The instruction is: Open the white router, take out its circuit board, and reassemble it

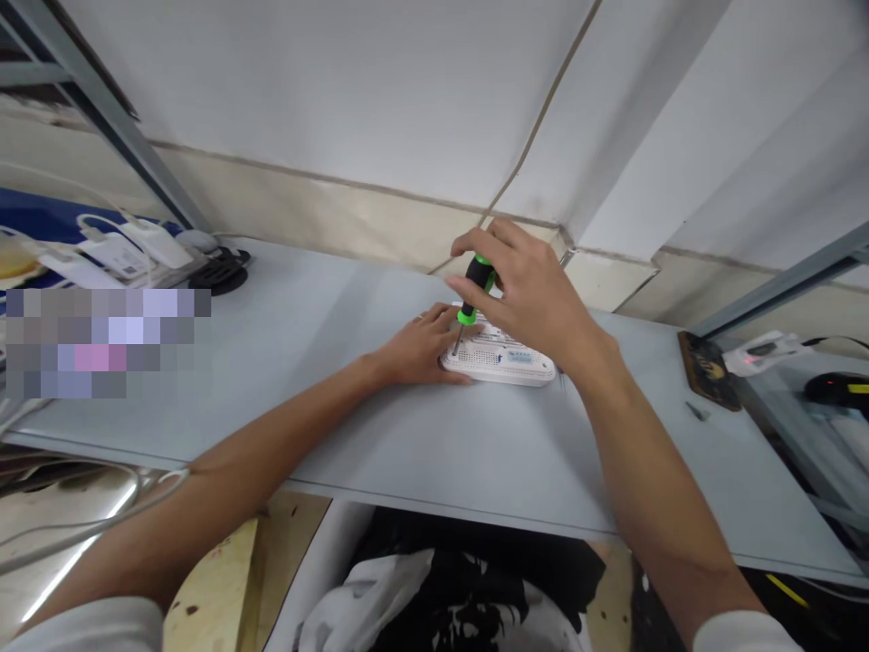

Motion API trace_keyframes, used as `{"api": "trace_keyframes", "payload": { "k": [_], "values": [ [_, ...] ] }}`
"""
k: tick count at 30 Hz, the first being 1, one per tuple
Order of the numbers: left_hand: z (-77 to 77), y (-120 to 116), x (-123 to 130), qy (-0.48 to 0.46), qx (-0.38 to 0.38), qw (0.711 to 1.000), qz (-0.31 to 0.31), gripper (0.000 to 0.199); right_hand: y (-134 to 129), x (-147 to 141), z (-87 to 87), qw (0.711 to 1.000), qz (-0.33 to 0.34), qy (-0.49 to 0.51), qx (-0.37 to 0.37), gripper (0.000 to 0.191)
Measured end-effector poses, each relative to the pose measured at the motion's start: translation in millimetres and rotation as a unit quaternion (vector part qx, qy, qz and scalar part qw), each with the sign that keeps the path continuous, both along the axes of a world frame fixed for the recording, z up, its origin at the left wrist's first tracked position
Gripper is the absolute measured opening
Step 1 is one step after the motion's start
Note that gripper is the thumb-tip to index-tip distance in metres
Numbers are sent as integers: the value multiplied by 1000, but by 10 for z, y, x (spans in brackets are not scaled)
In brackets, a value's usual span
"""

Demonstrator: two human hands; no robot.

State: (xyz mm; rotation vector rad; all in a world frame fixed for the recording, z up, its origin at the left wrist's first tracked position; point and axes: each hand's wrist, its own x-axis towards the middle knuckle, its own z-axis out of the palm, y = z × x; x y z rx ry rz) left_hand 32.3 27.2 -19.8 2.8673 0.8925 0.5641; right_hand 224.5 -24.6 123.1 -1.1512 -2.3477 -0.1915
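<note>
A white device housing (pixel 502 362) with rows of small holes and a bluish label lies flat on the grey table. My left hand (pixel 427 344) rests against its left side, fingers spread over its edge and palm on the table. Above the housing, my right hand (pixel 520 281) has its fingers closed round the handle of a black and green screwdriver (pixel 478 281). The screwdriver stands tilted, its tip down at the housing's left corner near a hole. Whether a screw sits under the tip is too small to tell.
The table (pixel 407 444) runs along a wall. White chargers with cables (pixel 128 249) and a black coiled item (pixel 221 270) lie at the left. To the right are a dark wooden block (pixel 708 369), a white plug-like device (pixel 764 351) and a small grey piece (pixel 697 412).
</note>
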Motion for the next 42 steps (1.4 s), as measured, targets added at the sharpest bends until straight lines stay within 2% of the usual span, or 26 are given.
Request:
{"api": "trace_keyframes", "payload": {
  "k": [4, 7, 11, 15, 18, 23, 27, 30, 33, 35, 38, 42],
  "values": [
    [-5, 21, -11, 10, 4, 1000, -11, 89, -49, 42, 47, 996, 74, 56, 20, 40],
    [-10, 38, -20, 6, 7, 1000, -18, 86, -154, 59, 141, 986, 100, 121, 64, 42],
    [-14, 50, -25, -20, -3, 999, -29, 89, -177, 37, 151, 990, 74, 93, 81, 37],
    [-21, 48, -25, -8, -3, 1000, -26, 91, -9, -23, -25, 996, 31, 29, 80, 32],
    [-28, 49, -25, -9, 11, 1000, -24, 91, 74, -22, -96, 998, 27, 45, 46, 34],
    [-44, 66, -26, -4, 2, 1000, -26, 91, 1, 85, 51, 989, 66, 114, 67, 43],
    [-55, 74, -21, -17, -1, 999, -31, 88, -74, 74, 102, 991, 87, 94, 39, 47],
    [-62, 75, -15, -28, -14, 999, -28, 88, -35, 12, 4, 997, 68, 31, 6, 36],
    [-62, 84, -13, -49, -24, 998, -35, 90, 48, -1, -84, 998, 47, 17, 25, 22],
    [-44, 92, -18, -70, -46, 995, -50, 91, 72, 31, -78, 996, 60, 47, 47, 21],
    [23, 102, -49, -107, -121, 984, -70, 84, 31, 109, 20, 990, 77, 96, 69, 21],
    [139, 112, -125, -144, -210, 965, -66, 51, -61, 211, 175, 984, 77, 139, 82, 19]
  ]
}}
